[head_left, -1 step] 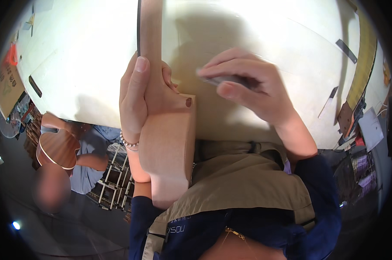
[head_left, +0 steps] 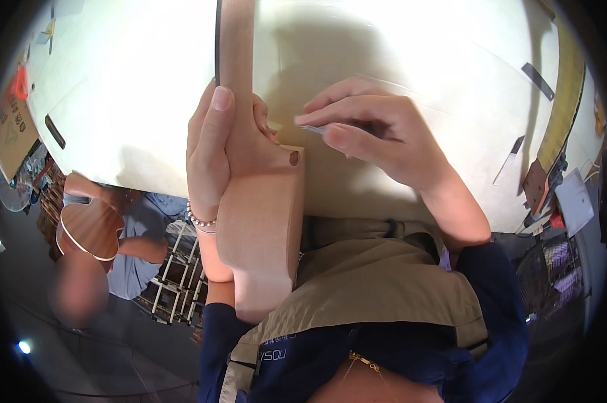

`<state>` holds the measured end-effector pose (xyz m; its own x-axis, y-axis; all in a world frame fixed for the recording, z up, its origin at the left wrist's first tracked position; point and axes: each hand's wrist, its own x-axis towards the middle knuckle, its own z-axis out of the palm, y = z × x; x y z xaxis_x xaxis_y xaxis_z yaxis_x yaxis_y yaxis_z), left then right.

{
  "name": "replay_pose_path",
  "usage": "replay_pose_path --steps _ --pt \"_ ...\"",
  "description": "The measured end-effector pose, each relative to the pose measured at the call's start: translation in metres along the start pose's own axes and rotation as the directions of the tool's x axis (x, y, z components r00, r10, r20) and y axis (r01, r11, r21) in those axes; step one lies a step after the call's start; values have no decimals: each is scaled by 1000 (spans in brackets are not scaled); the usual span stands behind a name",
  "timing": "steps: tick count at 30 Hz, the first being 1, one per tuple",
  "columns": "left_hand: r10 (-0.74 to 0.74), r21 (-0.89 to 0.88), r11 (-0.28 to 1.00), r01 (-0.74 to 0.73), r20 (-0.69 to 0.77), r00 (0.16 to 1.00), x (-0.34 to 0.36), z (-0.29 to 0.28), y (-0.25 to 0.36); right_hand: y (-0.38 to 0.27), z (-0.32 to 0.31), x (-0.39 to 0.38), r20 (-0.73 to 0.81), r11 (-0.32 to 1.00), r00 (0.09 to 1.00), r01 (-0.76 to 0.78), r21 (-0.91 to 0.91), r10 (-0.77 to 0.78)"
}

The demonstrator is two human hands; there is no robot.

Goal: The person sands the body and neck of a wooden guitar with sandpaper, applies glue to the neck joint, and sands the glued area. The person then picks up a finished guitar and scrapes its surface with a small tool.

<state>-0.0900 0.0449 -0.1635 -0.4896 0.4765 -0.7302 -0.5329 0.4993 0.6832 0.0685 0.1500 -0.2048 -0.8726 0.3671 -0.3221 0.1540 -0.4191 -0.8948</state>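
An unfinished ukulele or small guitar [head_left: 260, 215] in pale wood rests on its edge against my lap, its neck pointing away over the table. My left hand [head_left: 209, 148] wraps round the neck close to the heel, thumb on top, with the fingertips showing on the far side. A dark brown spot [head_left: 294, 158] marks the corner of the heel. To the right of it, my right hand [head_left: 391, 134] pinches a thin grey flat piece [head_left: 310, 128] between thumb and fingers, apart from the wood. I cannot make out whether this piece is a blade or folded sandpaper.
The white table [head_left: 142, 87] carries a dark strip [head_left: 55, 132] at left, another dark bar [head_left: 538, 81] and a thin knife-like tool [head_left: 509, 160] at right. A yellowish band [head_left: 564, 101] runs along the right side. At lower left, another person holds a brown instrument body [head_left: 92, 228].
My right hand has moved slightly left, and the grey piece has turned so less of its face shows. The instrument and my left hand have shifted a touch right.
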Motion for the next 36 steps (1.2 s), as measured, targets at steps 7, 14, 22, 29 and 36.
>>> replay_pose_path --steps 7,14,22,29,36 --pt "-22 -18 1000 24 71 997 1 -6 1 3 2 0 147 994 989 36 -106 -20" --pt "59 4 998 -61 160 985 6 -10 1 -4 22 -11 82 804 933 346 -484 -352" --pt "143 -20 990 -141 196 970 11 -17 0 -11 21 -7 196 786 930 369 -497 -312" --pt "166 88 978 -187 206 964 12 -16 -2 -8 3 -24 249 757 950 303 -579 -190" --pt "165 -4 986 -167 184 969 13 -16 -3 -13 31 -5 271 625 906 422 -657 -326"
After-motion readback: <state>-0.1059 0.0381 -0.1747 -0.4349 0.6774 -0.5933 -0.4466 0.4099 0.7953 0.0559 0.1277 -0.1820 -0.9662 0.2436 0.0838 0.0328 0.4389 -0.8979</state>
